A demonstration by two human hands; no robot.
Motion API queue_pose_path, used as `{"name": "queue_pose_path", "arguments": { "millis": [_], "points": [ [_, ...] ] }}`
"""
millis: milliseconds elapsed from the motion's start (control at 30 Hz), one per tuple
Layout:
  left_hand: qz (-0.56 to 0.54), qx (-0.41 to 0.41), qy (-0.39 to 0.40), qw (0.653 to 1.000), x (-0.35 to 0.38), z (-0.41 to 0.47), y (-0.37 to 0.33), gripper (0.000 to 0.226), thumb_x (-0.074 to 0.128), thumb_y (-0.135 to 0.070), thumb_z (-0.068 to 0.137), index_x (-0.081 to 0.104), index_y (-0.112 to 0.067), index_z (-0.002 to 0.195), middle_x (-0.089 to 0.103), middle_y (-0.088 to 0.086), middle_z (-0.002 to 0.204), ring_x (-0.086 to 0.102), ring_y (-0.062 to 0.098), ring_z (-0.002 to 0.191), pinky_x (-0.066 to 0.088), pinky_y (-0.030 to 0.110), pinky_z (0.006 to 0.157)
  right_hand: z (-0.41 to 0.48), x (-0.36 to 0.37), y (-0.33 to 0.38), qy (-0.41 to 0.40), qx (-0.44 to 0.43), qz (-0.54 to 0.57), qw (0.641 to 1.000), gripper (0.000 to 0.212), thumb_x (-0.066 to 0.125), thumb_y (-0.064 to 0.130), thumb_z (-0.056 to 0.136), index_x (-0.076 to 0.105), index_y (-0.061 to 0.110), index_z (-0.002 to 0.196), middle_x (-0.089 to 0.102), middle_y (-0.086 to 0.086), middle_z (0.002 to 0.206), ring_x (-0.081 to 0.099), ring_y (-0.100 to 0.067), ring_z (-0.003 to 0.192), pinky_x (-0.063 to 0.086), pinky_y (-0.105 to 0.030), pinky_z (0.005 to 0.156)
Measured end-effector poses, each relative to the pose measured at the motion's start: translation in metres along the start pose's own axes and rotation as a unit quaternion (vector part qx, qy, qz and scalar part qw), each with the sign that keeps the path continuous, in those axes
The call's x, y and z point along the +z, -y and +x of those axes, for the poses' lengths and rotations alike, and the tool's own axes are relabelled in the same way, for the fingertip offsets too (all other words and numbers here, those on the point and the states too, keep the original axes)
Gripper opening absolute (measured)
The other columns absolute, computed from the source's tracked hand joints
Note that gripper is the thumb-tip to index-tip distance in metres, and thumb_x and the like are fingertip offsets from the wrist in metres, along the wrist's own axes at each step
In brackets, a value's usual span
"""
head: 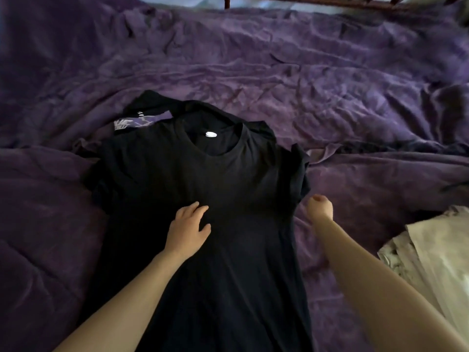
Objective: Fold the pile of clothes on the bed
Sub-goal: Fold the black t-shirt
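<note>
A black short-sleeved shirt [228, 189] lies spread face up on the purple bedspread [330, 80], neck away from me, with a white label [211, 134] inside the collar. My left hand [189, 228] rests flat on the shirt's middle, fingers straight and slightly spread. My right hand [320, 207] sits on the bedspread just beside the shirt's right edge below the sleeve, fingers curled in, with no cloth visibly in it. A second black garment with a purple and white printed band [137, 120] pokes out from under the shirt's upper left.
A heap of pale grey-white clothes [431, 262] lies at the right edge of the bed. A dark wooden bed frame [330, 1] runs along the far side. The bedspread is wrinkled all around.
</note>
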State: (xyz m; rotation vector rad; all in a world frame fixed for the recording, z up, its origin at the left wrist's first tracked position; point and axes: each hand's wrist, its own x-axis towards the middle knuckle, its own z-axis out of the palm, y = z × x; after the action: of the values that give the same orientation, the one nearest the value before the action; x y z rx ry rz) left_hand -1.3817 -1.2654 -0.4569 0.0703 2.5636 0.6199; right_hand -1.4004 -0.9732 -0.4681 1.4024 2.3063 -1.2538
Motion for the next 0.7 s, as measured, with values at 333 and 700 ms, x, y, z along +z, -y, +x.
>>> {"name": "queue_pose_path", "arguments": {
  "millis": [333,700],
  "points": [
    [0.079,-0.016,-0.016,0.997,0.021,0.032,0.009,0.046,0.048,-0.035,0.094,0.040,-0.024,0.139,0.030,-0.004,0.148,0.024,0.020,0.136,0.029,0.036,0.104,0.026,0.018,-0.001,0.109,0.116,0.256,0.953,0.017,0.063,0.008,0.087,0.052,0.010,0.073,0.053,-0.002,0.053,0.045,-0.002,0.029,0.031,-0.011,0.028],
    [-0.038,-0.006,0.046,0.998,0.009,0.027,0.015,0.045,0.051,-0.026,0.094,0.041,-0.021,0.138,0.029,-0.002,0.149,0.023,0.018,0.138,0.025,0.034,0.109,0.038,-0.072,-0.024,-0.109,0.026,0.232,0.966,0.022,0.057,0.017,0.092,0.058,0.019,0.114,0.059,0.002,0.101,0.056,-0.016,0.093,0.052,-0.026,0.070]
  ]
}}
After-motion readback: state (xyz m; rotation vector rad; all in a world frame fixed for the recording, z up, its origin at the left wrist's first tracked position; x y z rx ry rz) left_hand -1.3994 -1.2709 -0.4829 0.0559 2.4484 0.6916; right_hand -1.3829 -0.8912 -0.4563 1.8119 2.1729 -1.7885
